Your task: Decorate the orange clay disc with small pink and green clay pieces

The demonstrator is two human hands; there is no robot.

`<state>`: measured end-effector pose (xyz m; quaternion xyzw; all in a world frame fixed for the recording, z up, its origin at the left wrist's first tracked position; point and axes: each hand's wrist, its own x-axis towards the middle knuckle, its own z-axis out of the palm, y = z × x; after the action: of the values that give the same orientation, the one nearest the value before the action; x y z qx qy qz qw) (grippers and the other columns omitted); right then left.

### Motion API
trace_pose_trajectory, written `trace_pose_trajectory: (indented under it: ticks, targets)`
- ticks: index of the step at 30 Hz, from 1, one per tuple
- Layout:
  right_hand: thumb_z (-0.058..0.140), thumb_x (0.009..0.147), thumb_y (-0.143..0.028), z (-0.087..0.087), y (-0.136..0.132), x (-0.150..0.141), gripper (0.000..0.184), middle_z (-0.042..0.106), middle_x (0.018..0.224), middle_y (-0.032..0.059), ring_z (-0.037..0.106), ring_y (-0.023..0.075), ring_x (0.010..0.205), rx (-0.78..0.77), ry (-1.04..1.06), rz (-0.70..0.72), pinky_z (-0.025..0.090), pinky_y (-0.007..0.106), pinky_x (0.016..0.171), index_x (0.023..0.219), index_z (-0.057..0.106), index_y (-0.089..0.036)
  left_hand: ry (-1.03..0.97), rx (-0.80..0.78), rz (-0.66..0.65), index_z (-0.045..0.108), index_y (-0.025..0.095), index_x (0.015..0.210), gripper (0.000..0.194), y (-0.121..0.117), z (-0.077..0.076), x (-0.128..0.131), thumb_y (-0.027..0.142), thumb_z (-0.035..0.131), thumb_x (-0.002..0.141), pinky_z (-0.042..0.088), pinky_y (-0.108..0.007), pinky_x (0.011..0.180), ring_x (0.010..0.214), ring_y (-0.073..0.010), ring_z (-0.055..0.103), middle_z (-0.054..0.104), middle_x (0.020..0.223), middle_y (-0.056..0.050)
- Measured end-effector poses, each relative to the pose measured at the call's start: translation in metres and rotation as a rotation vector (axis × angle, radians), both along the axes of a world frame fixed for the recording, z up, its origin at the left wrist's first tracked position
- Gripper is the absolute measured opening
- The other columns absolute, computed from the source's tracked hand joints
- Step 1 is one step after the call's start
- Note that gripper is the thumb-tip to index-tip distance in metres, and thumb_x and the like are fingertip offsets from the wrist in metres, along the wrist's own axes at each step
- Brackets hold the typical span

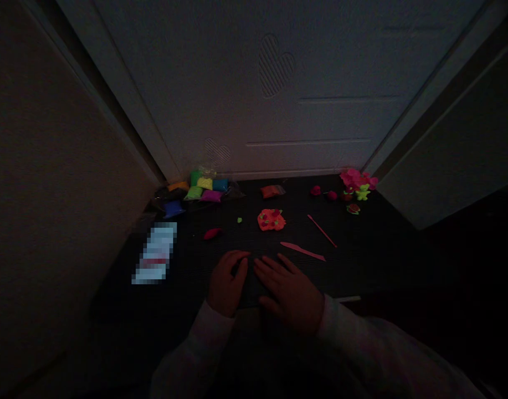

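My left hand [227, 284] rests near the table's front edge, thumb and fingers apart in a loose curve. Beside it my right hand [293, 291] lies palm down with fingers stretched out; whatever is under its palm is hidden. Beyond the hands is an orange clay piece [271, 220] dotted with dark red and green bits. A red clay lump [213, 234] and a small green clay bit [239, 220] lie left of it. Nearest to my right hand is a pink plastic clay knife [302, 251], with a thin pink modelling stick [322, 231] behind it.
Bags of coloured clay [204, 184] are heaped at the back left, an orange bag [272, 191] at the back middle. A blurred lit phone-like rectangle [156, 254] lies left. Pink flower shapes [355, 179] and a yellow-green figure [362, 192] stand back right, against a white door [220, 72].
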<state>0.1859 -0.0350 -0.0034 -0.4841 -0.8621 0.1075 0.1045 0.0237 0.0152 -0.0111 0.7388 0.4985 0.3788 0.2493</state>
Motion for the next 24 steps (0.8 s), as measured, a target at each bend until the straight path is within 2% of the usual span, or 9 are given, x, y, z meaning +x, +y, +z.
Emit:
trace_pose_trajectory:
  ticks: [3, 7, 10, 12, 14, 19, 24]
  targets:
    - [0.027, 0.086, -0.043, 0.001, -0.005, -0.004, 0.051, 0.031, 0.137, 0.0025, 0.024, 0.0193, 0.126, -0.011, 0.020, 0.045, 0.016, 0.046, 0.104, 0.131, 0.028, -0.019, 0.032, 0.008, -0.024, 0.061, 0.016, 0.089, 0.023, 0.001, -0.001, 0.000, 0.022, 0.040, 0.081, 0.047, -0.031, 0.079, 0.087, -0.0153, 0.057, 0.062, 0.091, -0.007]
    - [0.031, 0.086, -0.039, 0.003, 0.000, 0.003, 0.049, 0.033, 0.136, 0.0043, 0.024, 0.0217, 0.126, 0.047, 0.058, -0.072, 0.021, 0.047, 0.102, 0.130, 0.031, -0.018, 0.099, 0.025, -0.071, 0.060, 0.018, 0.096, 0.024, 0.001, -0.003, 0.001, 0.022, 0.044, 0.079, 0.044, -0.037, 0.084, 0.092, -0.0178, 0.055, 0.062, 0.096, -0.008]
    - [0.036, 0.085, -0.035, 0.003, 0.007, 0.023, 0.045, 0.039, 0.132, 0.0087, 0.033, 0.0194, 0.121, 0.132, 0.118, -0.221, 0.031, 0.040, 0.098, 0.125, 0.038, -0.015, 0.153, 0.027, -0.105, 0.058, 0.019, 0.102, 0.027, 0.000, -0.003, 0.004, 0.023, 0.048, 0.077, 0.043, -0.040, 0.085, 0.095, -0.0199, 0.053, 0.060, 0.100, -0.008]
    - [0.039, 0.084, -0.032, 0.000, 0.010, 0.041, 0.039, 0.050, 0.121, 0.0103, 0.043, 0.0187, 0.112, 0.171, 0.110, -0.382, 0.038, 0.036, 0.093, 0.117, 0.047, -0.013, 0.186, 0.025, -0.128, 0.057, 0.019, 0.104, 0.030, 0.000, -0.001, 0.006, 0.023, 0.050, 0.075, 0.042, -0.041, 0.085, 0.096, -0.0211, 0.052, 0.059, 0.102, -0.008]
    - [0.042, 0.083, -0.028, -0.002, 0.013, 0.056, 0.032, 0.058, 0.107, 0.0118, 0.051, 0.0201, 0.100, 0.172, 0.081, -0.451, 0.042, 0.036, 0.087, 0.106, 0.056, -0.011, 0.218, 0.022, -0.154, 0.056, 0.019, 0.107, 0.034, 0.001, 0.000, 0.008, 0.020, 0.051, 0.074, 0.042, -0.042, 0.085, 0.097, -0.0221, 0.051, 0.059, 0.103, -0.008]
    - [0.039, 0.083, -0.021, -0.002, 0.015, 0.068, 0.024, 0.062, 0.087, 0.0060, 0.057, 0.0157, 0.081, 0.141, 0.014, -0.442, 0.046, 0.029, 0.074, 0.086, 0.063, -0.018, 0.273, 0.027, -0.234, 0.062, 0.021, 0.096, 0.026, 0.008, 0.001, 0.014, 0.014, 0.051, 0.074, 0.044, -0.037, 0.079, 0.088, -0.0189, 0.053, 0.062, 0.094, -0.005]
    - [0.038, 0.083, -0.019, 0.000, 0.018, 0.064, 0.023, 0.062, 0.086, 0.0075, 0.056, 0.0175, 0.081, 0.149, -0.044, -0.442, 0.044, 0.028, 0.071, 0.083, 0.061, -0.017, 0.294, 0.041, -0.222, 0.063, 0.019, 0.087, 0.015, 0.006, 0.001, 0.018, 0.021, 0.054, 0.075, 0.045, -0.034, 0.073, 0.080, -0.0177, 0.054, 0.062, 0.083, -0.004]
